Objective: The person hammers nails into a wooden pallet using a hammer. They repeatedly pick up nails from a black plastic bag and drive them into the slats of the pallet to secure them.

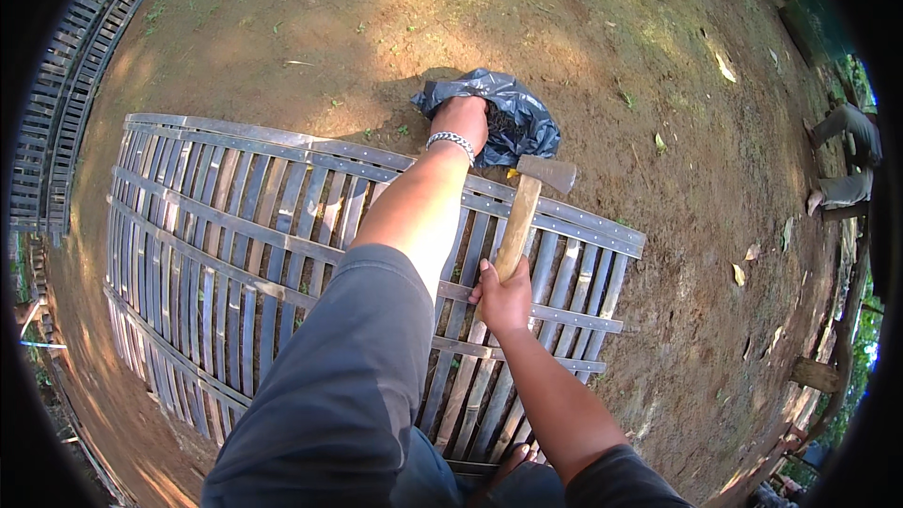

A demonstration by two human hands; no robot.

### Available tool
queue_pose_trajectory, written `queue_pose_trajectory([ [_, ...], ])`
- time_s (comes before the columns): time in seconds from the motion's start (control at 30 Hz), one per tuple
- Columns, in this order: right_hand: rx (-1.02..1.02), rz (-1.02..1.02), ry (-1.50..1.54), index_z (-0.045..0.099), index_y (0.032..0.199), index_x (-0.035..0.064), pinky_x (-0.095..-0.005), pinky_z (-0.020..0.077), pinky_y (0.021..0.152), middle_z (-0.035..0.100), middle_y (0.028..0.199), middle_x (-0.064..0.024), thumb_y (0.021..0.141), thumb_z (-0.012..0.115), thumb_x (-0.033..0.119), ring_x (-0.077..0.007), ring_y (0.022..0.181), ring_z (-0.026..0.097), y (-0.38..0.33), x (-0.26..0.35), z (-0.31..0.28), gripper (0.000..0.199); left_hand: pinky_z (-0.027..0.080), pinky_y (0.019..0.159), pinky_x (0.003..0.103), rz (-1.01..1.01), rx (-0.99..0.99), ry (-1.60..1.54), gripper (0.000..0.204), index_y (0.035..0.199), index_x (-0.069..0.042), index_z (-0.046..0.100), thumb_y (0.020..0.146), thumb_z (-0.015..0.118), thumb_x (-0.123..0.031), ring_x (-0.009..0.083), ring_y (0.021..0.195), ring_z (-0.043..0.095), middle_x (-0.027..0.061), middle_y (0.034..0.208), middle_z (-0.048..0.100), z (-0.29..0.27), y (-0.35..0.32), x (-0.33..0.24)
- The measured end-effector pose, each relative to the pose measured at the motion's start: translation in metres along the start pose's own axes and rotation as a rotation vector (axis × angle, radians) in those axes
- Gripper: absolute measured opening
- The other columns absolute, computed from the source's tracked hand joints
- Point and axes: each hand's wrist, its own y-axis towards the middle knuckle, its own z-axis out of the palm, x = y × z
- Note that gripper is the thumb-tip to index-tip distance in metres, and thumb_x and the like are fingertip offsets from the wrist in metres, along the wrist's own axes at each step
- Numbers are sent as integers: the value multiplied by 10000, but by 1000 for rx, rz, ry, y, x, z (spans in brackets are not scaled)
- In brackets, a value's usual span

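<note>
Right hand (pixel 503 299) clamped low on hammer (pixel 523 216) handle: head-heavy, rigid, best held there. Left hand (pixel 461 122) inside soft, limp bag (pixel 508 113); its grip cannot be told.

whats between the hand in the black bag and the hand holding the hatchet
In the head view, slats of the bamboo panel lie between the left hand and right hand.

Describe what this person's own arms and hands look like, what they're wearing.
Both forearms are bare. The left hand has a silvery chain bracelet at the wrist. The right hand wears nothing, and a dark short sleeve shows above that elbow. No gloves on either hand.
</note>
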Motion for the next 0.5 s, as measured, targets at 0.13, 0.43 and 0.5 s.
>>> queue_pose_trajectory([
  [0.13, -19, 2, -35, 468, 1104, 2, -325, 529, 495, 639, 698, -76, 1017, 674, 165, -161, 547, 655, -3, 5, 2, 276, 548, 964, 471, 41, 68, 77, 234, 1059, -65, 781, 953, 579, -116, 402, 1074, 703, 248, 1120, 727, 5, 3, 9],
  [0.43, -21, -68, 64, 468, 1107, 17, -316, 525, 476, 612, 688, -65, 1013, 670, 131, -148, 523, 622, 3, -5, 5, 250, 528, 903, 490, 373, 15, -19, 152, 1070, -48, 667, 993, 599, -159, 401, 1035, 675, 199, 1068, 714, -48, -19, 6],
  [0.5, -14, -50, 66, 461, 1134, 32, -320, 532, 476, 603, 693, -60, 1015, 662, 120, -145, 523, 615, 7, -10, 5, 250, 552, 815, 410, 508, -45, -114, 122, 1065, -34, 650, 981, 651, -123, 290, 905, 708, 131, 949, 708, -78, -52, 1],
])
